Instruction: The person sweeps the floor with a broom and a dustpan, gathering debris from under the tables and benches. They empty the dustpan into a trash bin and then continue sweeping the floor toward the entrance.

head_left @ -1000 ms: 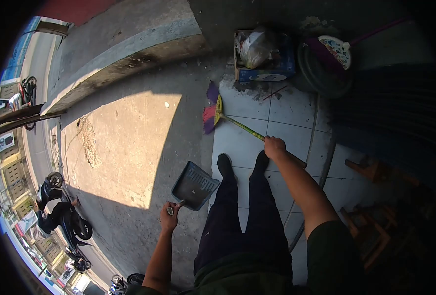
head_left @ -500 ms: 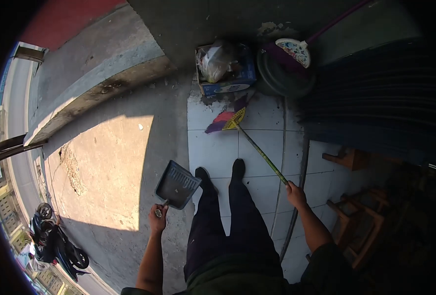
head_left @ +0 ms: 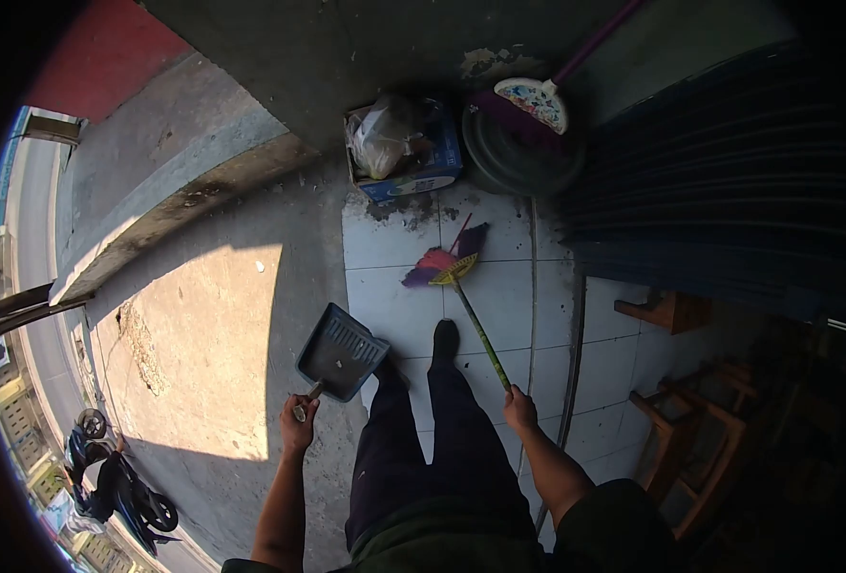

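My left hand [head_left: 298, 423] is closed around the handle of a dark grey dustpan [head_left: 332, 355], which has ridges near one edge and a small pale scrap in it. The pan is to the left of my legs, partly in front of one foot. My right hand [head_left: 519, 409] grips the green pole of a broom [head_left: 478, 331]. At the far end of the pole, the yellow head with pink and purple bristles rests on the white tiles [head_left: 385, 296]. A thin red strip stands out beyond the bristles.
By the wall ahead is a blue box [head_left: 433, 172] holding a plastic bag [head_left: 382, 143]. Beside it a second broom [head_left: 538, 100] leans over a dark round tub [head_left: 528, 177]. Wooden stools [head_left: 676, 430] stand at right. A motorcycle [head_left: 122, 482] is outside at left.
The broom and my right hand have shifted left, and the bristles now lie a little nearer to me. The dustpan stays in my left hand, nearly in place. The camera view has moved slightly.
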`<state>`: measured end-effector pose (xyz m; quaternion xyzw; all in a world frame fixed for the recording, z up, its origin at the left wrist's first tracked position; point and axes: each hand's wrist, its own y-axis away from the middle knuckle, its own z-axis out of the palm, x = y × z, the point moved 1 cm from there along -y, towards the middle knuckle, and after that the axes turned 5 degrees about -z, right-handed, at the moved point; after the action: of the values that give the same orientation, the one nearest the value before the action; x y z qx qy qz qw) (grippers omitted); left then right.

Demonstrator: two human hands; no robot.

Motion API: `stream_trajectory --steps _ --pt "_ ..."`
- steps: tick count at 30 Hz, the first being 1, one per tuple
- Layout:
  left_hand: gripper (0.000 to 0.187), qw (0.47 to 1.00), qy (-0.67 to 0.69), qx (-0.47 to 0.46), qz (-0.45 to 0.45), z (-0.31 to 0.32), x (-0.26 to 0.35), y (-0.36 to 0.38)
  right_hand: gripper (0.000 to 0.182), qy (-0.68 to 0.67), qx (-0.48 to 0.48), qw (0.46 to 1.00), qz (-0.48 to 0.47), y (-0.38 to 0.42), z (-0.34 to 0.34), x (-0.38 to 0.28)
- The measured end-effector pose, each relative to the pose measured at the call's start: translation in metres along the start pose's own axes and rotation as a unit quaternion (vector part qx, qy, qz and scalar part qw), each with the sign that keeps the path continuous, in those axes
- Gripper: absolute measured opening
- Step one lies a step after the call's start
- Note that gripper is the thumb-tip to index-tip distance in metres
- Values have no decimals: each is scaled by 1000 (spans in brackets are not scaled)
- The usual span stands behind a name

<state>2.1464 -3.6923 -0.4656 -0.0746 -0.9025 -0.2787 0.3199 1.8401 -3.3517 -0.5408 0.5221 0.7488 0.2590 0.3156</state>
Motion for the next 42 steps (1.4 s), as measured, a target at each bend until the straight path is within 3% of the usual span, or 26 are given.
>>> stream_trajectory --steps 4,7,12,16,18,22,28,31,33,37,42 --pt "22 1000 -9 2 -23 16 12 4 30 -30 3 1000 -4 11 -8 -12" --pt "23 999 -13 -4 -47 34 17 9 33 -63 30 996 -51 -32 3 -41" --pt "24 998 -44 -33 -40 45 26 7 25 7 8 997 -75 -97 -21 -108" --pt "24 997 -56 -54 -4 40 33 -4 24 23 -9 999 -47 -77 -9 -69" --pt "23 987 -106 -20 117 38 33 -12 26 52 -36 998 -22 -59 0 -34" --pt "22 992 -82 -65 72 42 28 -37 25 86 -52 995 14 -12 -5 -14" --pt "21 989 -91 -85 83 69 12 -101 33 4 52 998 -33 52 23 -12" --pt "17 981 -116 -116 101 84 8 -133 32 -66 43 996 39 72 35 -32" --pt "16 976 -115 -138 125 100 -8 -162 32 -75 88 990 85 71 47 -38" --pt "17 972 -140 -147 117 127 -15 -196 29 -149 122 973 128 38 72 -61" --pt "14 968 -152 -160 119 156 -18 -220 30 -197 55 961 186 -8 84 -102"
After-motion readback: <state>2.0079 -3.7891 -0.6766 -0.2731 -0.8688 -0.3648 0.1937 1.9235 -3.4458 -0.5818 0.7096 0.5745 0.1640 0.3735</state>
